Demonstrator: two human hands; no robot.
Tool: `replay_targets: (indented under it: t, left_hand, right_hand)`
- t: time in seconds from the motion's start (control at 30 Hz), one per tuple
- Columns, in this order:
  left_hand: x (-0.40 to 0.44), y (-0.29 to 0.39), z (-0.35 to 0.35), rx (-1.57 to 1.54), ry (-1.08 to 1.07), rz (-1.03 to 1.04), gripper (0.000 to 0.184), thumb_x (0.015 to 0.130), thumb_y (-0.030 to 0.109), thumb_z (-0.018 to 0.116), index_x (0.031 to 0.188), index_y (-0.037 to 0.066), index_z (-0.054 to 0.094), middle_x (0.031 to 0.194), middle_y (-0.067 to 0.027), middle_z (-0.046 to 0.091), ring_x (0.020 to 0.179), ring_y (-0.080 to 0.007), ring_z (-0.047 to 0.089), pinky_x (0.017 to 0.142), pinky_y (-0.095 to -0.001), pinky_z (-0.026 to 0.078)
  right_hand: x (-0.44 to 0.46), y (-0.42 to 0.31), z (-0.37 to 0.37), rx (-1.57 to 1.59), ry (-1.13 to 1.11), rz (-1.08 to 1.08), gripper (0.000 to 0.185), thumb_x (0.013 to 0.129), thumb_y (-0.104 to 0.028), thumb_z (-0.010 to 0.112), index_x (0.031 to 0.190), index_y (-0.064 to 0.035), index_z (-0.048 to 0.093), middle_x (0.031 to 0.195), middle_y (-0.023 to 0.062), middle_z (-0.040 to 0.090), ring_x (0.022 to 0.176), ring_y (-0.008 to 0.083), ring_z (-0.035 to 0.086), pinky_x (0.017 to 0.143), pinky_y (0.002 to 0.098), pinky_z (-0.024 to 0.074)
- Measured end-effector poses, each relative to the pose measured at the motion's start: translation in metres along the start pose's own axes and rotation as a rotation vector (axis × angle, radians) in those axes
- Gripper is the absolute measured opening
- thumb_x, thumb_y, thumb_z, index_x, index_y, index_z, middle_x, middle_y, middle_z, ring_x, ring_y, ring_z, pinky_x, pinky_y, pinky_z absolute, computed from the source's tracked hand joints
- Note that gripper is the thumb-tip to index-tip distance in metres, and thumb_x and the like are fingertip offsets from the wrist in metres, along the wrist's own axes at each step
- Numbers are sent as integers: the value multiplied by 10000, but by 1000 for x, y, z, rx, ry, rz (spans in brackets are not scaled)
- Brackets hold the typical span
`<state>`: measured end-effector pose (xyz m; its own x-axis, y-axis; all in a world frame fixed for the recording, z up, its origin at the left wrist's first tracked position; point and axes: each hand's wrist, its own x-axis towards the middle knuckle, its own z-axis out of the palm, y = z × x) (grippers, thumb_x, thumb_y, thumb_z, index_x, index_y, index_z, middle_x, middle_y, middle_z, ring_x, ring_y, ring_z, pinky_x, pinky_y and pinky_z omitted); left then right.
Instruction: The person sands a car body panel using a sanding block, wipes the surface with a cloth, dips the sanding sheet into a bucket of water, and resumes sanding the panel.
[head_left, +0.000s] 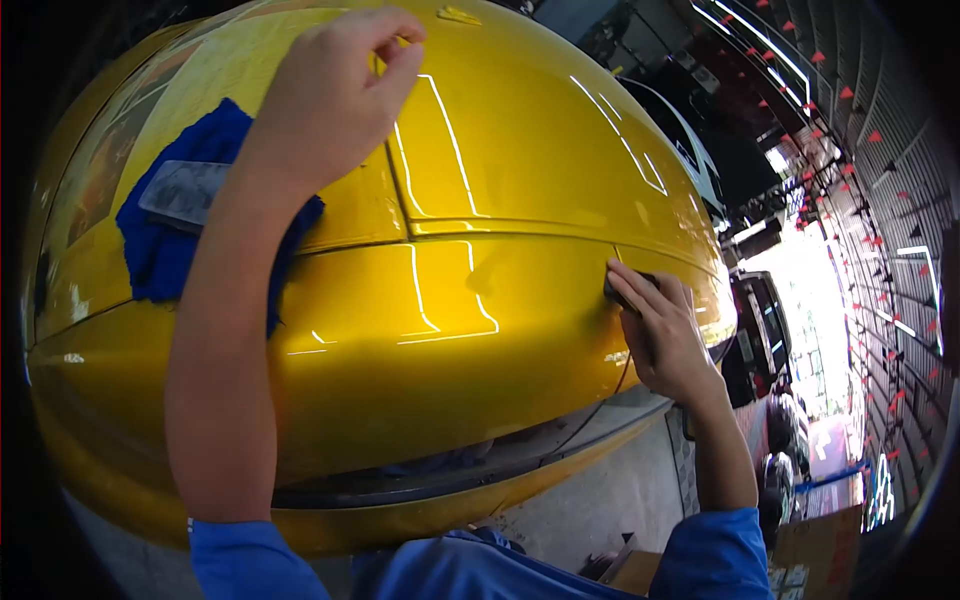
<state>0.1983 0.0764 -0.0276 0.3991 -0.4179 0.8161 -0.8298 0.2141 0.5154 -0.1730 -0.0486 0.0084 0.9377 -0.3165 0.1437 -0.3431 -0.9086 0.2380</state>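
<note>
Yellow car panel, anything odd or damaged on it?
A faint dull smudge breaks the gloss of the yellow panel, picture-left of the right hand; it may be residue or a reflection. No clear damage shows.

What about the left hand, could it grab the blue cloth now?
Probably yes: the left hand is near the blue cloth, whose outer edge looks free, though a grey block rests on top.

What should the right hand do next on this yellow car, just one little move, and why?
Perhaps slide the small dark pad a little toward the blue cloth. The right hand already grips the pad against the yellow panel, close to a seam, and a broad, smooth stretch of panel lies that way.
</note>
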Motion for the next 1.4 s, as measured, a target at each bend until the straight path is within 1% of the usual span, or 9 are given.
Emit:
replay_targets:
  t: [0.13, 0.23, 0.6, 0.87, 0.93, 1.03, 1.13, 1.3, 1.4]
  left_hand:
    - [1, -3, -2, -17, -6, 16, 240, 997, 170, 654, 1157, -5, 695, 870, -51, 675, 623, -92, 528, 576, -283, 442]
    - [-1, 5, -4, -57, -31, -71, 241, 997, 172, 651, 1151, -9, 694, 887, -53, 677, 618, -108, 536, 585, -282, 453]
    - [1, 2, -4, -54, -4, 8, 244, 986, 165, 651, 1142, -19, 686, 888, -81, 682, 600, -133, 554, 582, -303, 465]
    - [0, 5, 3, -53, -8, 64, 239, 968, 152, 652, 1128, -21, 685, 903, -109, 691, 580, -163, 577, 582, -321, 477]
    - [-1, 6, 1, -70, -10, 19, 236, 966, 155, 652, 1119, -21, 688, 902, -117, 690, 582, -176, 587, 585, -331, 481]
    - [1, 2, 0, -17, 8, 96, 226, 971, 160, 648, 1104, -19, 689, 912, -121, 687, 592, -188, 594, 599, -344, 489]
    - [1, 11, -3, -63, -34, 5, 219, 972, 160, 645, 1095, -17, 686, 923, -121, 688, 604, -196, 596, 614, -352, 495]
    - [1, -6, 1, 7, 65, 135, 221, 972, 168, 653, 1090, -15, 683, 930, -118, 687, 597, -202, 583, 615, -351, 489]
    - [-2, 2, 9, -6, 14, 134, 222, 974, 170, 656, 1097, -12, 683, 926, -120, 685, 598, -202, 578, 616, -350, 489]
  right_hand:
    - [1, 5, 6, 16, 31, 10, 515, 910, -52, 641, 1419, -19, 570, 1520, 95, 553, 1236, 357, 518, 1095, 461, 386]
    - [-3, -3, 2, 1, 19, -14, 495, 924, -56, 633, 1414, -21, 572, 1507, 93, 567, 1227, 363, 519, 1084, 456, 389]
    - [10, 0, 2, -87, 18, -13, 497, 939, -85, 629, 1430, -39, 567, 1522, 87, 554, 1235, 354, 527, 1099, 460, 384]
    - [7, -2, -2, -28, -16, 2, 564, 880, -64, 673, 1434, -43, 566, 1524, 84, 553, 1231, 356, 527, 1096, 444, 382]
    - [3, -9, -3, -70, -11, 5, 544, 890, -54, 659, 1427, -47, 574, 1513, 82, 563, 1218, 351, 539, 1082, 448, 391]
    - [-9, -19, -5, -58, 7, -40, 515, 901, -39, 642, 1413, -51, 583, 1488, 85, 585, 1193, 355, 547, 1067, 454, 397]
    - [3, -10, -5, -29, -10, 10, 542, 886, -40, 658, 1423, -63, 587, 1506, 84, 575, 1207, 341, 552, 1093, 452, 387]
    - [-5, -7, -2, -24, 24, -23, 465, 922, -43, 634, 1386, -44, 611, 1477, 83, 599, 1193, 342, 552, 1065, 448, 399]
    - [3, -8, -6, -3, -9, 31, 461, 929, -44, 626, 1390, -44, 611, 1485, 90, 595, 1200, 328, 554, 1074, 449, 394]
